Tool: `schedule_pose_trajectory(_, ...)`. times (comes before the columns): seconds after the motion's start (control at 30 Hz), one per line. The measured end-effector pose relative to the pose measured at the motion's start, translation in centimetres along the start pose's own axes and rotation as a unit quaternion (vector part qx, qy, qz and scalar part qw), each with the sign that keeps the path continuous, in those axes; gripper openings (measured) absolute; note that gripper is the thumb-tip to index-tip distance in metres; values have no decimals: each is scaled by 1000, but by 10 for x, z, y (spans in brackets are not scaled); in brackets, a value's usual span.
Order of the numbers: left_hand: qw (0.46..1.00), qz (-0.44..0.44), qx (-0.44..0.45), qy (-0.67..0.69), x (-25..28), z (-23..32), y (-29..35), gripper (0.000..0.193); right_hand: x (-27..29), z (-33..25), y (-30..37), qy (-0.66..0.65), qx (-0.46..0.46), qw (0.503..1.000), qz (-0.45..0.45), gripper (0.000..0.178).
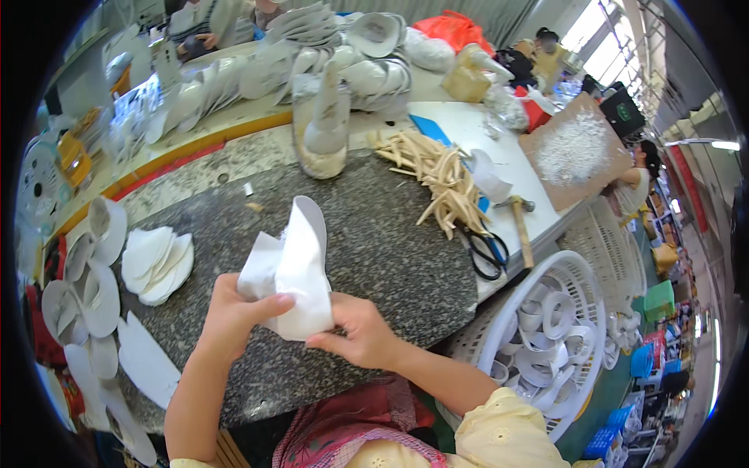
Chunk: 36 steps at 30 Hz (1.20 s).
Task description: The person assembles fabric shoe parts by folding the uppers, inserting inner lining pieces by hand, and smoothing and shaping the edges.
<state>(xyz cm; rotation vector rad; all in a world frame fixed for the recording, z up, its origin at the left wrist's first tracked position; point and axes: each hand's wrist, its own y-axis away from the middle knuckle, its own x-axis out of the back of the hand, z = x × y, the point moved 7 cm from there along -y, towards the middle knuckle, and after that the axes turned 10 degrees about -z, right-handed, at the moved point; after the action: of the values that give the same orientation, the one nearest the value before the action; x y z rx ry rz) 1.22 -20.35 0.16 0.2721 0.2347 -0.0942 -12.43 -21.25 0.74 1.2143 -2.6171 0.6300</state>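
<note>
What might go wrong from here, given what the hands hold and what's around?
The white piece, held between the left hand and right hand, might crease or slip if gripped unevenly. The hammer, its handle pointing toward the white table's edge near the basket, could get knocked down. The loosely piled pale strips might scatter if bumped.

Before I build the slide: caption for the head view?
Left hand and right hand hold a bent white piece over a speckled worktop, a white basket at lower right.
</note>
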Motion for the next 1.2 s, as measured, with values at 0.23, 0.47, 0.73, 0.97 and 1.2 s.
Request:
schedule_pose_trajectory(0.23, 990, -87, -75, 87, -2, -12, -19, 35, 12, -18, 4, 334, 133, 932, 47, 33)
schedule_pose_trajectory(0.47, 980, -124, 32, -152, 52, -45, -12, 34, 194, 62, -31, 334, -110, 903, 245, 34)
schedule_pose_trajectory(0.73, 980, -92, 34, -174, 54, -42, 0, 34, 234, 130, -117, 605, -159, 772, 116, 28)
schedule_pose_trajectory(0.97, 983, -99, -5, -153, 63, -54, 5, 28, 222, 159, -134, 550, -371, 747, -42, 24)
schedule_pose_trajectory(1.2, 988, -99, -21, -118, 67, -63, 9, 25, 199, 83, -70, 359, -160, 913, -114, 20)
